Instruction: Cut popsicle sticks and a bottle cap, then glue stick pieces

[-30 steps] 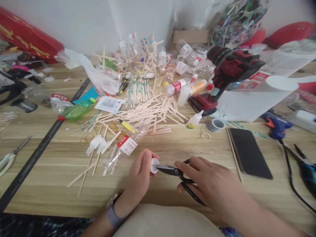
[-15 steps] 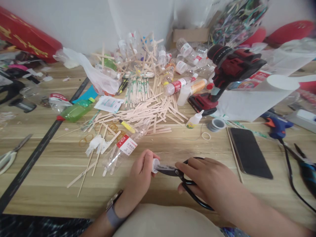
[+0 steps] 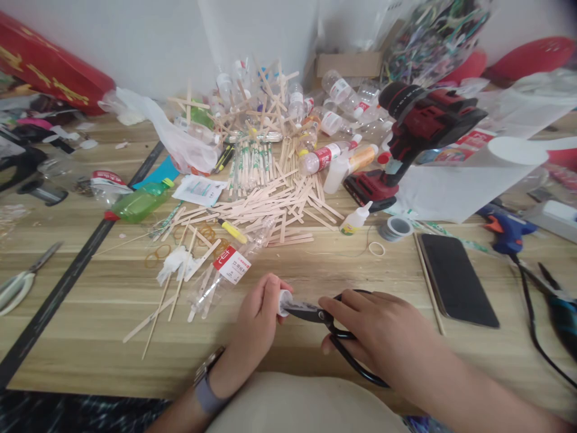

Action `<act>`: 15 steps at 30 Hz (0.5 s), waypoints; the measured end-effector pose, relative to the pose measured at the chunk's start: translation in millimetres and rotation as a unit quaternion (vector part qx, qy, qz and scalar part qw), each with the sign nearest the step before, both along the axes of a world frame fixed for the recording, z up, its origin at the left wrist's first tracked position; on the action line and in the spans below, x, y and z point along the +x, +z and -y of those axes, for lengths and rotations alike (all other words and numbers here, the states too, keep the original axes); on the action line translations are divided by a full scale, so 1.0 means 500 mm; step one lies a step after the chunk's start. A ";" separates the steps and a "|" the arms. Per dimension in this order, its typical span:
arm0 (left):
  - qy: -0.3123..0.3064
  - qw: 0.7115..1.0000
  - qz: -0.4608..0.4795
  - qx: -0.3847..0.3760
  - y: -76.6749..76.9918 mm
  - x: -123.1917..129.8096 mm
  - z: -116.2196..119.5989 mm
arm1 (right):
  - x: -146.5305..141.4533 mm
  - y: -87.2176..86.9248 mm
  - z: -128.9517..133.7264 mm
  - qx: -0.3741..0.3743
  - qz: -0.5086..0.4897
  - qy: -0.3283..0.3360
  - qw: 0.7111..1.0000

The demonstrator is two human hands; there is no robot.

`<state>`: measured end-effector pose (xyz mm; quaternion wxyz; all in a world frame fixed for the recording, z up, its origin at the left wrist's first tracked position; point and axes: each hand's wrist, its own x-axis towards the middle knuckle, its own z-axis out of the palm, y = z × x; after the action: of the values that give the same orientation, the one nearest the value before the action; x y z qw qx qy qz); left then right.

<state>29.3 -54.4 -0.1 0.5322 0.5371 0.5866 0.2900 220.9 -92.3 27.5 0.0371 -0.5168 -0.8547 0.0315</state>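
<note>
My left hand [image 3: 261, 307] is closed round a small white bottle cap [image 3: 283, 302], its hollow side turned to the right. A pair of black-handled scissors [image 3: 309, 312] is in my right hand [image 3: 378, 328], with the fingers at the handle loops. The blade tips reach the cap's opening; how far in they go I cannot tell. Beyond my left hand lies a clear plastic bottle [image 3: 220, 276] with a red and white label. A watch with a grey strap [image 3: 208, 385] is on my left wrist.
Wooden craft sticks [image 3: 270, 204] are heaped mid-table, with plastic bottles [image 3: 338, 90] behind. A red cordless drill [image 3: 406, 138] stands upright at the right. Near it are a glue bottle [image 3: 355, 220], a phone [image 3: 457, 279] and a blue glue gun [image 3: 505, 231]. White-handled scissors [image 3: 18, 291] lie far left.
Almost nothing differs. My right hand and the scissors' handles have shifted very slightly, while my left hand keeps the cap in the same place.
</note>
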 end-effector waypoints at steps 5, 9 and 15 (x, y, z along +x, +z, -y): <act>-0.002 1.000 -0.005 0.002 0.002 0.001 0.001 | 0.001 0.004 -0.004 -0.040 -0.003 0.007 0.999; -0.010 1.000 0.000 0.005 0.001 0.001 0.002 | 0.005 0.005 -0.007 -0.056 -0.005 0.007 0.998; -0.005 1.000 0.002 0.011 0.000 0.001 0.000 | 0.001 0.000 -0.002 -0.037 -0.010 0.004 0.999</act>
<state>30.0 -54.6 -0.3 0.5288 0.5455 0.5795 0.2949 221.4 -91.3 27.5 0.0264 -0.5140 -0.8546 0.0685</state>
